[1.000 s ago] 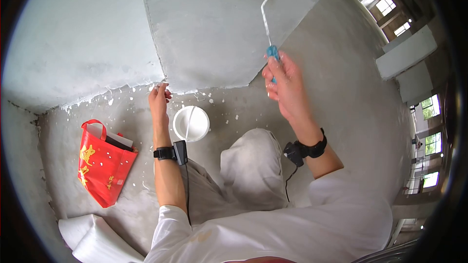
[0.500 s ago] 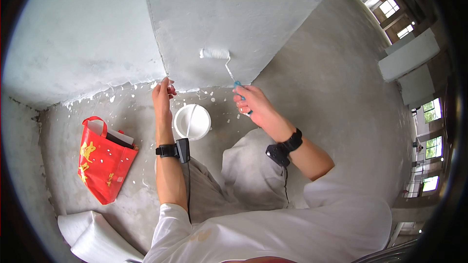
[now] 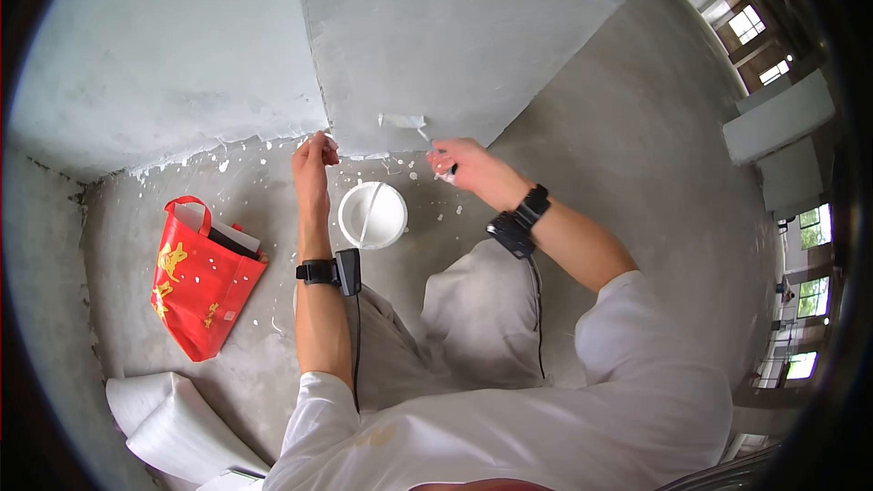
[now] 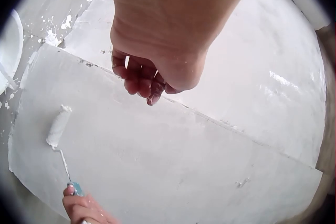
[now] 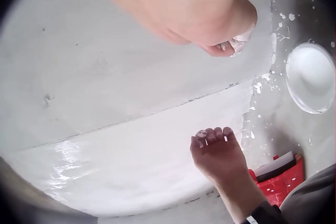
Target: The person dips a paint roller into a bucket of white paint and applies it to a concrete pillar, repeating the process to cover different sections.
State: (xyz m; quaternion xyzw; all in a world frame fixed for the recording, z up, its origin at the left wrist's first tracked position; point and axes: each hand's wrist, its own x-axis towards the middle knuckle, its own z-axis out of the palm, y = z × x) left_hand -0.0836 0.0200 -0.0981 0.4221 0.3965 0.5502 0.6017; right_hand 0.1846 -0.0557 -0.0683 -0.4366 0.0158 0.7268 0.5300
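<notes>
My right hand (image 3: 473,168) grips the blue handle (image 4: 78,188) of a paint roller. Its white sleeve (image 3: 402,121) lies against the low part of the grey wall panel (image 3: 409,36), right of the corner. In the right wrist view the same hand hides the roller. My left hand (image 3: 314,164) hovers by the bottom of the corner seam, fingers loosely curled and nothing visible in them. White paint marks its fingertips (image 5: 201,133). Between the hands, nearer my knees, stands a white bucket (image 3: 403,215) with a thin pale stick (image 3: 368,214) across it.
A red bag (image 3: 205,295) with dark and white items inside sits on the concrete floor to the left. Behind it lies a rolled pale sheet (image 3: 177,423). White paint spots (image 3: 224,165) dot the floor along the wall's foot. Floor stretches away at the right.
The roller has come down the panel from high up to near its foot, and my right hand has moved left and inward with it. My left hand stays by the corner.
</notes>
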